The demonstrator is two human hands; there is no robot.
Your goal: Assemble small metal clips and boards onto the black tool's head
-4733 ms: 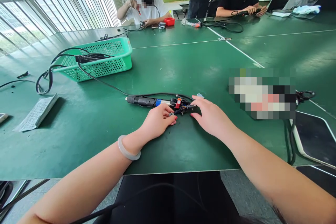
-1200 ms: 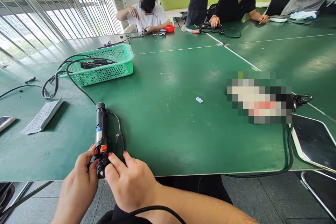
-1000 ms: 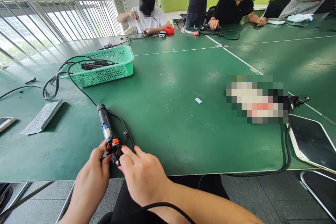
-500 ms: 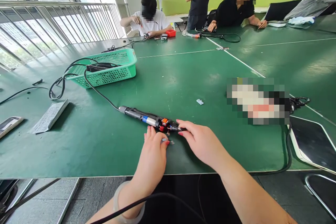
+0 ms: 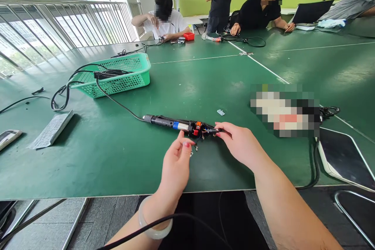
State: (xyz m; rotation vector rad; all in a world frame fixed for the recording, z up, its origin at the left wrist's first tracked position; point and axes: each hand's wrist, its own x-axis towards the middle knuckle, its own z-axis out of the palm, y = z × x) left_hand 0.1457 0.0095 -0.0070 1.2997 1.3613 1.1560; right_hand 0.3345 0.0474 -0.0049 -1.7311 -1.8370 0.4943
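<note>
A slim black tubular device [image 5: 183,126] lies on the green table [image 5: 117,156]. It has a blue and silver band, red and orange parts and exposed thin wires near its right end. My right hand [image 5: 241,142] pinches the ribbed black cord end [image 5: 213,130] there. Just below the device, my left hand [image 5: 175,162] has its thumb and forefinger drawn together. Whatever may be between those fingertips is too small to make out. Beside them, a small metal piece [image 5: 196,147] hangs by the thin wires.
A green plastic basket [image 5: 117,88] with black cables stands at the left. Folded paper [image 5: 52,129] lies nearer. A small pale label [image 5: 220,112] is beyond the device. On the right are a blurred-out object [image 5: 284,113] and a tablet-like device [image 5: 348,156]. People occupy the far side.
The device has shifted to the right, with my right hand still at its cord end. My left hand has turned, its fingers now lifted and curled rather than lying against the device.
</note>
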